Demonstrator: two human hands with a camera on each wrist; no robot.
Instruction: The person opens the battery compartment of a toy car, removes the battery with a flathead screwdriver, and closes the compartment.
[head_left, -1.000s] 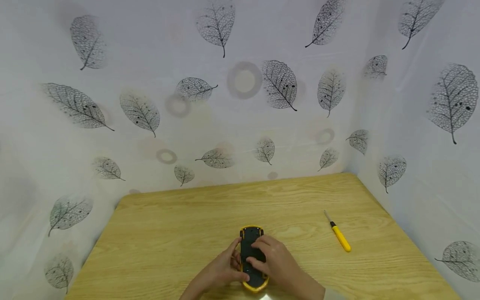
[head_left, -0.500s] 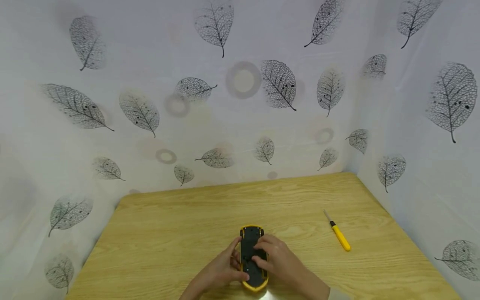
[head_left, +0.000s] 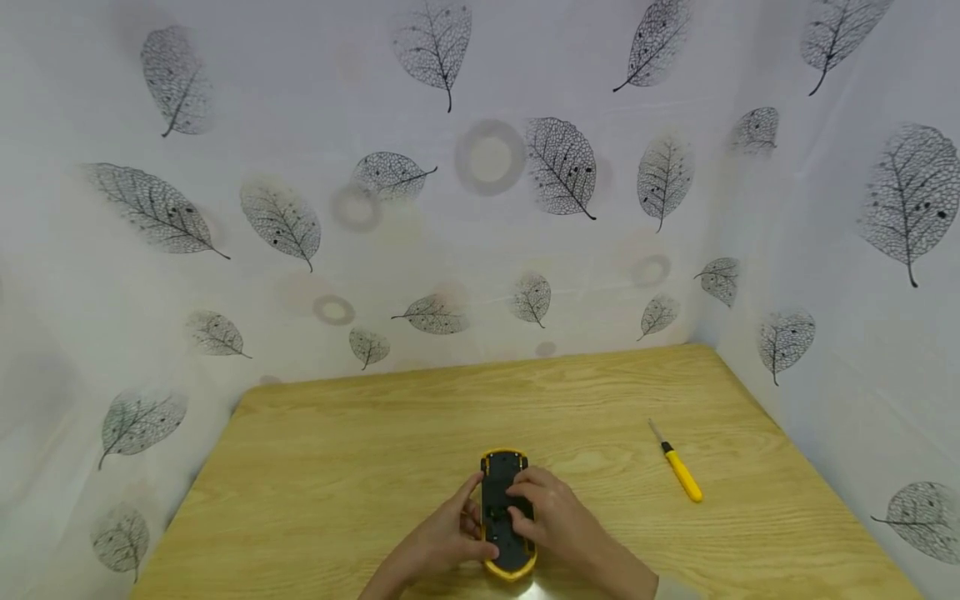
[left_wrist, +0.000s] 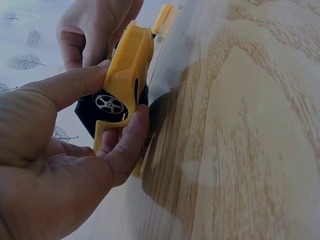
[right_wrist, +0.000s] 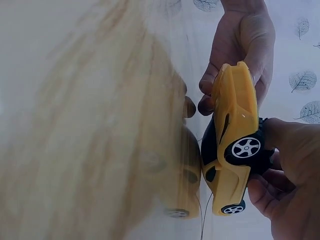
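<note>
A yellow toy car (head_left: 504, 467) lies roof down on the table, its black underside facing up. My left hand (head_left: 442, 533) grips it along its left side, thumb near the front-facing end and fingers against the body. In the left wrist view, the left fingers hold the yellow body (left_wrist: 130, 55) around a silver-spoked wheel (left_wrist: 110, 103). My right hand (head_left: 562, 525) is over the middle of the underside, thumb and fingers curled. The right wrist view shows a black piece (right_wrist: 264, 161) standing out from the underside, pinched between the right thumb and fingers, which partly hide it.
A screwdriver with a yellow handle (head_left: 682, 477) lies to the right on the wood-grain table (head_left: 337, 467). Pale curtains printed with leaves (head_left: 480, 250) enclose the table at the back and sides.
My right thumb has drawn back to the right across the underside, and a recess shows where it was. The left hand and the car stay in place.
</note>
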